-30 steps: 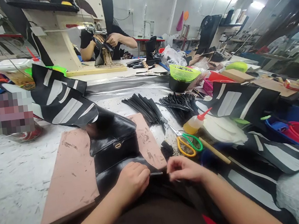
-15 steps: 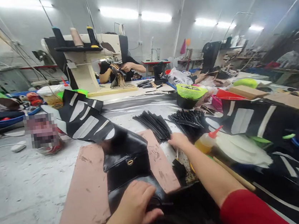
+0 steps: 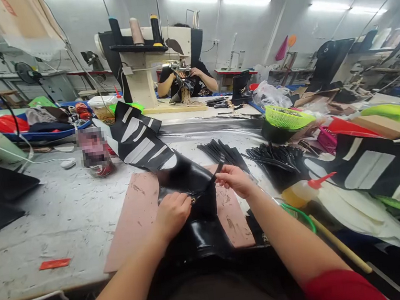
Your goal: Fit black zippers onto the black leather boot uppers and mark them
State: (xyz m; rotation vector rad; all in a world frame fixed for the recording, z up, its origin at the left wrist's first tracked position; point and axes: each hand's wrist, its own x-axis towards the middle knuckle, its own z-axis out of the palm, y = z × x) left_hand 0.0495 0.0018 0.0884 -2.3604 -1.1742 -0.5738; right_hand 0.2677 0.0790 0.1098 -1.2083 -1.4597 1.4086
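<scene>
A black glossy leather piece [image 3: 193,170] lies across a pink board [image 3: 132,225] in front of me. My left hand [image 3: 174,214] is closed at its middle, fingertips pressed together beside a small gold ring [image 3: 193,200]. What exactly they pinch is partly hidden. Pinched in my right hand [image 3: 238,180] is a thin black leather strip [image 3: 211,181], which slants down over the leather piece toward the ring. Behind that hand lies a fanned bundle of black strips [image 3: 217,149], with another bundle [image 3: 276,158] to its right.
Right of my arm are a glue bottle [image 3: 299,194] with a red nozzle, white sheets [image 3: 362,213] and a wooden stick [image 3: 341,244]. A green basket [image 3: 286,117] stands farther back. Across the table a person works at a sewing machine [image 3: 137,75]. A red strip [image 3: 54,264] lies left.
My right hand has come from the strip bundle to the leather piece, carrying one strip. My left hand has moved up to the gold ring and closed there. The view has swung left.
</scene>
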